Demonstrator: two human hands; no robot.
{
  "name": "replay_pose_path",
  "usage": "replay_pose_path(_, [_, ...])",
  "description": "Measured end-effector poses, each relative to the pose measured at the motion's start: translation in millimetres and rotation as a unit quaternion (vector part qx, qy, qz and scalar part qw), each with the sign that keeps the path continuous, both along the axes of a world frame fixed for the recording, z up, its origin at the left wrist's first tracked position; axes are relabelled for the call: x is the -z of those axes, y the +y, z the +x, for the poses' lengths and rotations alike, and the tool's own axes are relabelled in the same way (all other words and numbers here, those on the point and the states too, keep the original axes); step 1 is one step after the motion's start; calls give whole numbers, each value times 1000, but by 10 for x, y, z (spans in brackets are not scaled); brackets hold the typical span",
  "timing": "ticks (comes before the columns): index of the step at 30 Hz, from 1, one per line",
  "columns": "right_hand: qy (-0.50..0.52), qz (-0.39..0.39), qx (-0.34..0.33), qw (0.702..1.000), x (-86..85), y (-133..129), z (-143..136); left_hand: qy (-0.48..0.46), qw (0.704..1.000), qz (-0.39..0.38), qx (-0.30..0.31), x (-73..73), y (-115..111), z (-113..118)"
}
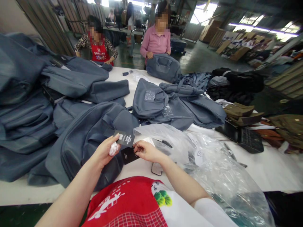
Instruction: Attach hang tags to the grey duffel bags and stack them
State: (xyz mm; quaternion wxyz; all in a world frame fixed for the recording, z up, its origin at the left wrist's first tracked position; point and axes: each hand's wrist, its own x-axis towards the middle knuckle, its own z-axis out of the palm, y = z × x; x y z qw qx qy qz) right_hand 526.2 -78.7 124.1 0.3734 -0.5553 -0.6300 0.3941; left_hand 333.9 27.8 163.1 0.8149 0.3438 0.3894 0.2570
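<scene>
My left hand (105, 151) is closed on a dark hang tag (126, 139) with pale print, pinched by its edge. A crumpled white wad (114, 148) is tucked in the same hand. Just to the right, the fingertips of my right hand (147, 152) pinch a thin dark string (134, 145) at the tag's edge. Below them is a second, black tag (129, 155), partly covered by the first tag and my fingers. Under and beside my left hand, a blue-grey bag (80, 145) with a zip seam and handle straps lies on the white table (30, 193).
Clear plastic bags (220, 160) spread to my right, near a phone (156, 169). More blue-grey bags (151, 101) are heaped ahead and left. Olive bags (239, 111) and a black quilted bag (251, 140) lie far right. Across the table, a co-worker's hands (150, 55) hold a bag.
</scene>
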Motion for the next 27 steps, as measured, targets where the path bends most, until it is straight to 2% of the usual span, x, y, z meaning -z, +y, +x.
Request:
replay_pose_path(3, [-10,-22,123,992,131,91,-47,7,1000,3,16,23,-96,-18])
replay_pose_path(6, [16,-25,256,966,220,139,-48,53,997,42,41,74,-183,-81])
replay_pose_path(9, [65,-30,309,948,241,133,-53,95,990,85,61,104,-235,-147])
replay_pose_path(11, [117,-40,288,950,220,115,-77,107,987,106,63,98,-239,-183])
replay_pose_path(15, [230,-92,181,952,140,86,-142,100,988,106,48,75,-187,-249])
replay_pose_path(19, [303,-107,122,939,58,65,-179,62,997,29,45,96,-170,-289])
replay_pose_path(23, [279,-39,139,949,-72,-7,-234,-15,991,-124,58,140,-263,-251])
replay_pose_path(27, [215,76,160,960,-244,-112,-345,-42,975,-183,118,181,-417,-186])
